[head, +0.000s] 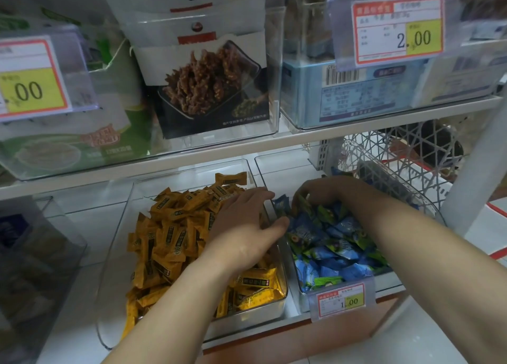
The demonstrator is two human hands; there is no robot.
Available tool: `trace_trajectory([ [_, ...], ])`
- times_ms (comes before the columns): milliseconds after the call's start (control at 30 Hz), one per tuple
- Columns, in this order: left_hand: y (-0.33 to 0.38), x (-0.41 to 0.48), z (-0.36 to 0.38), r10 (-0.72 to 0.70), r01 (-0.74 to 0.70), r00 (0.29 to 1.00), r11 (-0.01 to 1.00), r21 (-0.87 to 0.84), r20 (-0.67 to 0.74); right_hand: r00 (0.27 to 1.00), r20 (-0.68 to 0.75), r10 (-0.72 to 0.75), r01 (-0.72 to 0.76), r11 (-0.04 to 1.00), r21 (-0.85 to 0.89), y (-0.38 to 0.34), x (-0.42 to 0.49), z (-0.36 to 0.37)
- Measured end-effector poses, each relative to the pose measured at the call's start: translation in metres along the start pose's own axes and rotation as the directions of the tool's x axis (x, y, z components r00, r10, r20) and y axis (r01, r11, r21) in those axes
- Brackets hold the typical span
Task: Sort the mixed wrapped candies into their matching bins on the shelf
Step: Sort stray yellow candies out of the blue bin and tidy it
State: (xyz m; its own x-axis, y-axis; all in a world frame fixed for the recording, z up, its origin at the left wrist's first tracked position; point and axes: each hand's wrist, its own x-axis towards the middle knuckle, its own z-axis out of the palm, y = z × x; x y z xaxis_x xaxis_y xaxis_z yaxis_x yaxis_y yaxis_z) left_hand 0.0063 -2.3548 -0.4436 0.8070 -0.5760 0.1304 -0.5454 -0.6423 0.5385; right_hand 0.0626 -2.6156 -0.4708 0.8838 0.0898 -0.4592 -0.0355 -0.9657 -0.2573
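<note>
Two clear bins stand side by side on the lower shelf. The left bin point(115, 243) is heaped with yellow wrapped candies point(167, 234). The right bin point(297, 289) holds blue and green wrapped candies point(334, 243). My left hand point(244, 221) lies flat over the right part of the yellow pile, fingers straight, thumb reaching across the divide to the blue pile. My right hand point(329, 191) is at the back of the right bin, fingers curled down around a blue-green candy point(303, 203); its fingertips are partly hidden.
A white lattice basket point(395, 158) stands behind the right bin. A price tag point(341, 299) clips to that bin's front. The upper shelf point(219, 147) carries clear bins with snack boxes point(208, 84) and price tags. Another clear bin point(35, 254) stands at far left.
</note>
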Motion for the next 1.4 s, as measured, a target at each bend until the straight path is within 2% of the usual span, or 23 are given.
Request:
trace_trajectory([
  [133, 0.0, 0.0, -0.001, -0.006, 0.006, 1.0, 1.0, -0.008, 0.0, 0.963, -0.251, -0.095, 0.132, 0.982, 0.133, 0.006, -0.012, -0.001],
  [233, 0.001, 0.0, -0.001, 0.002, -0.002, 1.0, 1.0, 0.003, 0.002, 0.846, -0.527, -0.076, 0.239, 0.938, 0.249, 0.003, -0.034, -0.008],
  [333, 0.005, 0.001, -0.002, 0.003, -0.002, 1.0, 1.0, 0.015, -0.023, 0.723, -0.69, 0.035, 0.333, 0.857, 0.393, -0.006, -0.063, -0.016],
  [500, 0.038, -0.003, 0.003, 0.11, -0.104, 0.971, 0.994, 0.039, -0.214, 0.608, -0.765, 0.213, 0.45, 0.701, 0.553, -0.039, -0.12, -0.012],
  [600, 0.063, -0.006, 0.012, 0.139, -0.176, 0.971, 0.967, -0.187, -0.192, 0.591, -0.751, 0.295, 0.495, 0.603, 0.626, -0.062, -0.143, 0.007],
  [700, 0.075, -0.008, 0.016, 0.2, -0.262, 0.957, 0.906, -0.332, -0.21, 0.608, -0.706, 0.363, 0.565, 0.426, 0.706, -0.075, -0.161, 0.027],
  [767, 0.075, -0.009, 0.016, 0.204, -0.271, 0.956, 0.888, -0.372, -0.21, 0.657, -0.642, 0.396, 0.541, 0.346, 0.767, -0.074, -0.169, 0.036],
  [867, 0.074, -0.012, 0.017, 0.209, -0.256, 0.964, 0.904, -0.343, -0.167, 0.712, -0.609, 0.35, 0.476, 0.397, 0.785, -0.066, -0.18, 0.043],
  [933, 0.072, -0.013, 0.014, 0.206, -0.249, 0.964, 0.917, -0.311, -0.167, 0.765, -0.585, 0.267, 0.469, 0.391, 0.792, -0.061, -0.187, 0.044],
  [1000, 0.065, -0.013, 0.004, 0.182, -0.228, 0.965, 0.939, -0.258, -0.189, 0.791, -0.578, 0.2, 0.434, 0.482, 0.761, -0.055, -0.193, 0.045],
  [1067, 0.052, -0.012, -0.009, 0.127, -0.171, 0.965, 0.968, -0.182, -0.228, 0.759, -0.618, 0.202, 0.391, 0.618, 0.682, -0.046, -0.194, 0.044],
  [1200, 0.014, -0.007, -0.031, -0.017, 0.039, 0.939, 0.998, 0.056, -0.342, 0.664, -0.686, 0.297, 0.291, 0.743, 0.603, -0.022, -0.189, 0.042],
  [1300, -0.003, -0.002, -0.035, -0.157, 0.264, 0.929, 0.916, 0.303, -0.336, 0.633, -0.709, 0.311, 0.126, 0.862, 0.491, -0.002, -0.179, 0.037],
  [1367, -0.002, 0.002, -0.032, -0.136, 0.276, 0.921, 0.889, 0.365, -0.366, 0.63, -0.72, 0.291, 0.068, 0.903, 0.425, 0.005, -0.167, 0.031],
  [1400, 0.001, 0.004, -0.03, -0.11, 0.241, 0.923, 0.912, 0.331, -0.368, 0.644, -0.718, 0.262, 0.07, 0.915, 0.397, 0.005, -0.159, 0.027],
])
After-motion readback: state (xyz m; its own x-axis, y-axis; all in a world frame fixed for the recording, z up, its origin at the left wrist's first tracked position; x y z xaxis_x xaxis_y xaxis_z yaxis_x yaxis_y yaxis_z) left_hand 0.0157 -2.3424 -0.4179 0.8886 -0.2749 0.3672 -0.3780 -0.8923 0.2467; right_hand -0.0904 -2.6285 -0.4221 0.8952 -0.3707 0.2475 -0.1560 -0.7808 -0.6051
